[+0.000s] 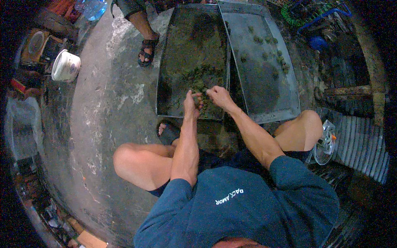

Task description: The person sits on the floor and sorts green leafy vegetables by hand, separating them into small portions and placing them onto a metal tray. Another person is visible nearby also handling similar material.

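A long metal tray (192, 37) lies before me, with dark green, crumbly material (198, 74) spread over its bottom. My left hand (193, 103) is over the tray's near end, palm up with fingers curled; something dark and greenish seems to lie in it, too blurred to name. Just right of it, my right hand (219, 95) is held over the same material with its fingers bent together. Whether its fingertips pinch anything cannot be made out. A second metal tray (257, 90) sits alongside at the right, with several small dark green lumps (268, 39) on it.
Another person's sandalled foot (146, 52) stands left of the first tray. A white plastic bucket (65, 66) is farther left on the concrete floor (102, 124). At the right are a green coiled hose (290, 15), a corrugated metal sheet (361, 145) and a clear plastic bag (325, 142).
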Action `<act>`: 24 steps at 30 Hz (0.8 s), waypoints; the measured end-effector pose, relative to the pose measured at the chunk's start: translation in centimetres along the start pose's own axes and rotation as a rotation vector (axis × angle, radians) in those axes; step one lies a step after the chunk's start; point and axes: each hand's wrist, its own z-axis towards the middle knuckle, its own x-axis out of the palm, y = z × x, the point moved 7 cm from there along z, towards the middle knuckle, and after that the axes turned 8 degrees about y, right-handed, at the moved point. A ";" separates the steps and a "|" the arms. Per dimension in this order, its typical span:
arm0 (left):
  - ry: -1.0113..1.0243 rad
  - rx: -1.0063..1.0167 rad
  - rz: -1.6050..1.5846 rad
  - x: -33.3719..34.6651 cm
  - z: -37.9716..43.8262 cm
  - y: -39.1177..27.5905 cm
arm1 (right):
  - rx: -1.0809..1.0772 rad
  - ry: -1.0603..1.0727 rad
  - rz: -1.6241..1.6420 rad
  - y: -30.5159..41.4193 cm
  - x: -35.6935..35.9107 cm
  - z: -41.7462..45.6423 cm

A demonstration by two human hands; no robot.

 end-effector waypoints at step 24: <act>0.096 0.036 -0.151 0.6 -0.9 -1.0 | 0.228 0.011 1.208 -1.1 -1.0 -3.2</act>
